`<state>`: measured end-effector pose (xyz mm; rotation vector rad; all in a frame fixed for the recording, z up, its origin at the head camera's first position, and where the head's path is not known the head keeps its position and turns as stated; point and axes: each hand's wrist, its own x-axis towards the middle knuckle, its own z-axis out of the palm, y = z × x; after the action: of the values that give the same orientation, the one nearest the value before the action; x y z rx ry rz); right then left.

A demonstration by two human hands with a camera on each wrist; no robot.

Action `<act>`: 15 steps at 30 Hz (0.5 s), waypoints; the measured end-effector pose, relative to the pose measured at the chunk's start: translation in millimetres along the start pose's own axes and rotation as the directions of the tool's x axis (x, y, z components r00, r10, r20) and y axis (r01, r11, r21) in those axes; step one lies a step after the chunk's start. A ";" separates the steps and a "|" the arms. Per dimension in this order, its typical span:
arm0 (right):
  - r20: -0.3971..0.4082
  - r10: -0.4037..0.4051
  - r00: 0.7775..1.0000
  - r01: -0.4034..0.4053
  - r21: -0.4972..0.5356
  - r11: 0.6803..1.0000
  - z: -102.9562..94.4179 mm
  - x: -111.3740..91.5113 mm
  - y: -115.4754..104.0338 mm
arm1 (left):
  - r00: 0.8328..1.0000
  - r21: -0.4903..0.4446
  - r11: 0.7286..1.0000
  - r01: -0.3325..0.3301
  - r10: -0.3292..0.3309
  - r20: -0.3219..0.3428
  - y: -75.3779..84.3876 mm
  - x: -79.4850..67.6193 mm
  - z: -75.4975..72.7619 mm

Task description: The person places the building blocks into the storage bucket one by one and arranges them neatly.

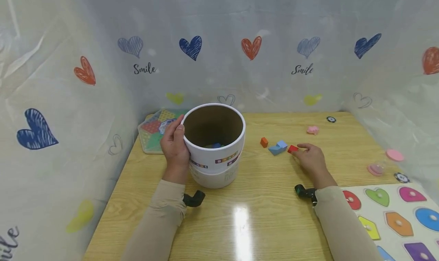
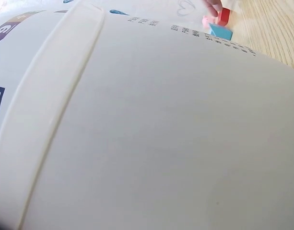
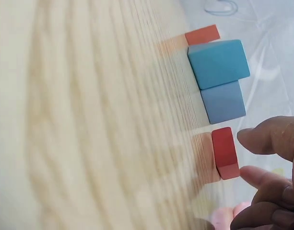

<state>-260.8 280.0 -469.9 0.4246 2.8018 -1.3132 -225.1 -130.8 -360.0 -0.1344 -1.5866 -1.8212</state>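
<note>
My left hand [image 1: 175, 146] grips the near-left rim of a tall white bucket [image 1: 202, 154], with the thumb over the rim. The bucket stands on the table, tipped a little toward me, and blue blocks [image 1: 217, 145] show at its bottom. Its white side fills most of the left wrist view. My right hand [image 1: 312, 162] reaches to a small red block [image 3: 225, 152] on the table; thumb and a finger are spread right beside the block. In a row left of it lie a light blue block [image 1: 282, 144], a teal-blue block [image 3: 218, 64] and an orange block [image 1: 264, 142].
A clear lidded box with coloured pieces [image 1: 151, 137] lies behind the bucket at left. At right are a pink pig [image 1: 313, 130], a poker chip [image 1: 330, 119], a pink disc [image 1: 394, 155] and a small clear-pink cup [image 1: 376, 168]. A shape puzzle board [image 1: 375, 213] lies by my right forearm.
</note>
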 end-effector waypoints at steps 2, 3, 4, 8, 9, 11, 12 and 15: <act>-0.003 -0.003 1.000 0.003 -0.008 1.000 0.8 3.0 1.3 | 1.000 -0.009 1.000 -0.009 0.009 -0.002 0.1 0.2 0.0; -0.003 -0.009 1.000 0.009 -0.016 1.000 1.0 3.8 1.1 | 1.000 -0.015 1.000 -0.013 0.013 -0.002 0.0 0.2 0.0; -0.002 -0.017 1.000 0.017 -0.030 0.999 1.1 4.3 0.8 | 1.000 -0.020 1.000 -0.015 0.015 -0.002 0.0 0.0 0.1; 0.002 -0.033 0.999 0.033 -0.075 0.997 1.3 2.7 -2.6 | 1.000 -0.032 0.999 -0.013 0.012 -0.002 -0.2 -0.9 -0.4; 0.000 -0.037 0.999 0.036 -0.086 0.996 1.4 2.5 -3.2 | 1.000 -0.034 0.999 -0.012 0.012 0.000 -0.1 -0.8 -0.6; 0.002 -0.033 0.999 0.033 -0.100 0.994 1.2 1.3 -3.1 | 1.000 -0.041 0.999 -0.010 0.010 0.004 -0.4 -0.8 -0.3; 0.003 -0.032 0.999 0.032 -0.106 0.994 1.1 1.1 -2.6 | 1.000 -0.044 0.999 -0.009 0.009 0.004 -0.6 -0.6 -0.1; 0.004 -0.030 1.000 0.030 -0.116 0.993 0.8 1.2 -0.8 | 1.000 -0.046 0.999 -0.005 0.005 0.002 -1.0 -0.2 0.3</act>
<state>-262.3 279.1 -470.0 0.3776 2.8745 -1.1465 -225.6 -130.5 -360.9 -0.1612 -1.5452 -1.8553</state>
